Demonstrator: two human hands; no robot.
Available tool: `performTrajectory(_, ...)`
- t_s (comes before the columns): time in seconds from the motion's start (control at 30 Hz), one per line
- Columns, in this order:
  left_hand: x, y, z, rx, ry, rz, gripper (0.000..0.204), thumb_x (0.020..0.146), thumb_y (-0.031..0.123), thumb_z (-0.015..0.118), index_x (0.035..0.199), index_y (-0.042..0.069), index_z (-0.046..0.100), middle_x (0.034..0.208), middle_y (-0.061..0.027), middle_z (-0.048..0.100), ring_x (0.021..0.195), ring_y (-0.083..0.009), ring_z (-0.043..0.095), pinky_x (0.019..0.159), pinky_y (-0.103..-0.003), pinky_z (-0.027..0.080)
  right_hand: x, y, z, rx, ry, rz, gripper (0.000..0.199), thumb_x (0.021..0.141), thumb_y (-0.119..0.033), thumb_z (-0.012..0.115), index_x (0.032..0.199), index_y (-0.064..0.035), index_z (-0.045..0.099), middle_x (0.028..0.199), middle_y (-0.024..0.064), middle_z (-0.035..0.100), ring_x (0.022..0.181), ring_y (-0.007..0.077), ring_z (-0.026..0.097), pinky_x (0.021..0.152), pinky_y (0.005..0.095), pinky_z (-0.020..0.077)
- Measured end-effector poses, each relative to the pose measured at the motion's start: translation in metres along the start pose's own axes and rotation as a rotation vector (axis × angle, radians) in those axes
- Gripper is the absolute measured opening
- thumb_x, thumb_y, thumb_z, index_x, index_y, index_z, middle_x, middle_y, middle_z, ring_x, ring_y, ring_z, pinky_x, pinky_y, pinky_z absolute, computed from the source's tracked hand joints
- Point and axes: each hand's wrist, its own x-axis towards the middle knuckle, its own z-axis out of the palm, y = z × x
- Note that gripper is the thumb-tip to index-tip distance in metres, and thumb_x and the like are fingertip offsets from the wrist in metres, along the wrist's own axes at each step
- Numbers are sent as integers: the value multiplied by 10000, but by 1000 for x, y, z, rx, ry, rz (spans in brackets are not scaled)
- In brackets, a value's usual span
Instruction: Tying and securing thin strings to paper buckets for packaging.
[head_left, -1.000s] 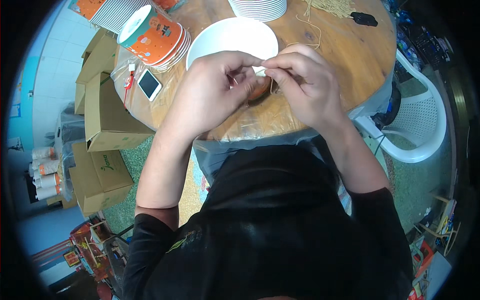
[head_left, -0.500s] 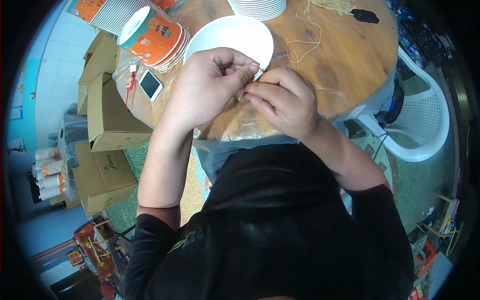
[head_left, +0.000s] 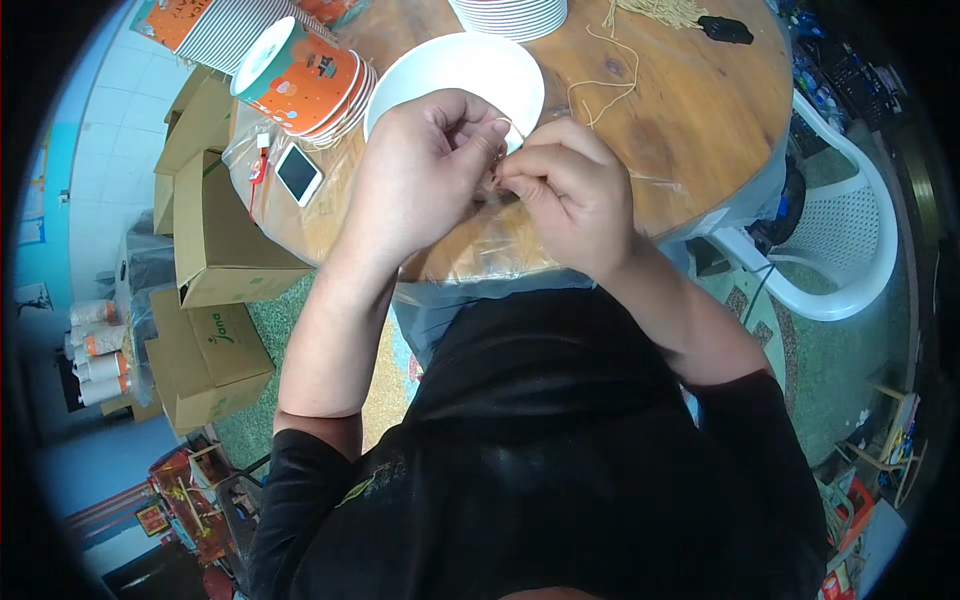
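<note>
Thin cream string (head_left: 513, 127): in my grip, over round wooden counter (head_left: 705, 115). Left hand (head_left: 420, 160): pinched closed on it. Right hand (head_left: 575, 190): pinched too, hold partly hidden, seemingly same string. Handling looks unfinished; loose beige strand (head_left: 636, 68), thick beige string bundle (head_left: 662, 10) unheld. White round bowl (head_left: 465, 70): no contents visible. Orange-green paper buckets (head_left: 310, 80): nested.

Tabletop (head_left: 700, 130) bright, corners black (fisheye bending edges), glare on plastic cover (head_left: 490, 262).

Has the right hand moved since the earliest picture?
Yes: judged against the white-edged phone, the right hand has moved left and closer to the person's body.
</note>
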Motion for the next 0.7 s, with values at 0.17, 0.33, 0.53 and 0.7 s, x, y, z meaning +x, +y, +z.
performTrajectory(0.17,-1,-2,1,-214,1,69,178,1077,114,772,1147,-49,785,917,-62,805,761,-75,734,678,-238,607,-13,-7,12,356,114,465,72,986,-12,835,1039,-7,787,957,51,699,832,121,695,728,281,559)
performTrajectory(0.33,-3,-4,-14,-371,-116,31,153,1092,52,735,1216,-26,777,1069,-74,815,977,-108,769,861,-262,645,-11,-17,11,534,102,655,83,1030,-30,812,1071,23,763,996,22,716,857,71,679,753,248,547)
performTrajectory(0.53,-3,-2,-22,-413,-157,15,156,1093,72,738,1215,-17,778,1073,-59,800,990,-104,748,884,-264,618,1,-28,4,573,59,804,90,1054,-53,785,1107,16,761,961,11,749,826,49,655,741,227,534)
performTrajectory(0.7,2,-10,-32,-606,-208,117,179,1101,52,703,1262,-6,757,1022,-31,752,982,-91,707,859,-233,547,9,-29,-4,562,18,882,125,1071,-90,765,1143,12,770,947,13,756,785,43,632,702,223,514)
